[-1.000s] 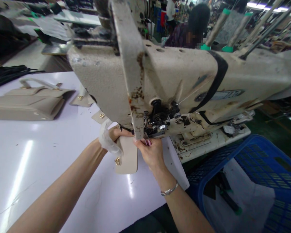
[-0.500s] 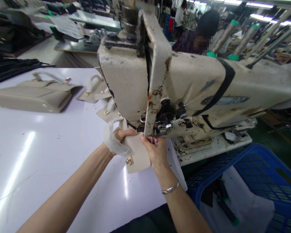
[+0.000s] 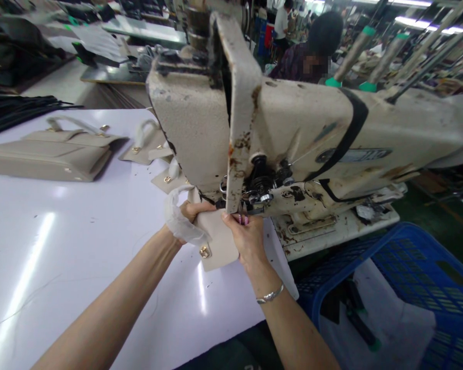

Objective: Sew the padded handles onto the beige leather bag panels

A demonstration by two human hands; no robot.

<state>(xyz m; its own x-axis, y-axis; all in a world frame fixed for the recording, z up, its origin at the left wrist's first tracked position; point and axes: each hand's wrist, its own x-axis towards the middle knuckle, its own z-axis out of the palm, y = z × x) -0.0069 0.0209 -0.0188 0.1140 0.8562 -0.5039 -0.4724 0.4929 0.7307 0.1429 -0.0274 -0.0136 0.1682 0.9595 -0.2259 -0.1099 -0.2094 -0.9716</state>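
Note:
A beige bag flap (image 3: 220, 240) with a rounded corner and a gold ring fitting (image 3: 205, 252) lies beneath the head of a sewing machine (image 3: 193, 128). My left hand (image 3: 187, 215) grips its left side, partly behind a handle (image 3: 177, 221) wrapped in white film. With thumb on top, my right hand (image 3: 250, 237) pinches the flap's right edge close to the needle area. A small pink item (image 3: 242, 220) shows at the right fingers, its kind unclear. The machine's guard hides the needle and some fingertips.
On the white tabletop (image 3: 100, 257), a finished-looking beige handbag (image 3: 50, 154) and more flaps with handles (image 3: 144, 146) lie to the left. A blue plastic basket (image 3: 401, 231) stands low right. Thread cones (image 3: 351, 56) top the machine; a person (image 3: 299, 59) sits beyond.
The view has shifted slightly. Both hands keep their hold on the flap, which looks nearly unmoved under the machine head, its near edge a little farther in.

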